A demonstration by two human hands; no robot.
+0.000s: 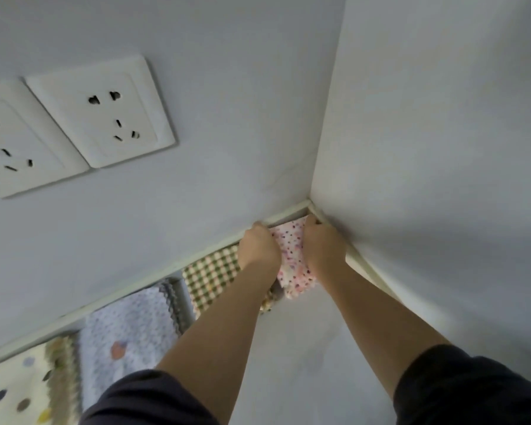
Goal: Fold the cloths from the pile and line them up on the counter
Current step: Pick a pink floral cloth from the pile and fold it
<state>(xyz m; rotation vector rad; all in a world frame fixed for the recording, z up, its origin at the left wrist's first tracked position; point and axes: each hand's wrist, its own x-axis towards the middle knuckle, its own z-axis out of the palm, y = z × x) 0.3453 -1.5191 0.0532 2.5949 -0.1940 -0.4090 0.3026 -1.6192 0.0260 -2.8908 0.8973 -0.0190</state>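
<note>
A pink speckled cloth [292, 259] lies folded in the far corner of the white counter [295, 348], against both walls. My left hand [258, 246] rests on its left side and my right hand [322, 245] on its right side, fingers curled down onto the fabric. Left of it runs a row of folded cloths along the wall: a green checked cloth [210, 279], a pale blue dotted cloth [129, 335] and a cream cloth with large dots [22, 388]. A bit of another patterned cloth [269, 302] shows under my left forearm.
Two white wall sockets [101, 110] sit on the back wall above the row. A side wall [442, 148] closes the corner on the right. A white trim strip [288, 211] runs where counter and walls meet.
</note>
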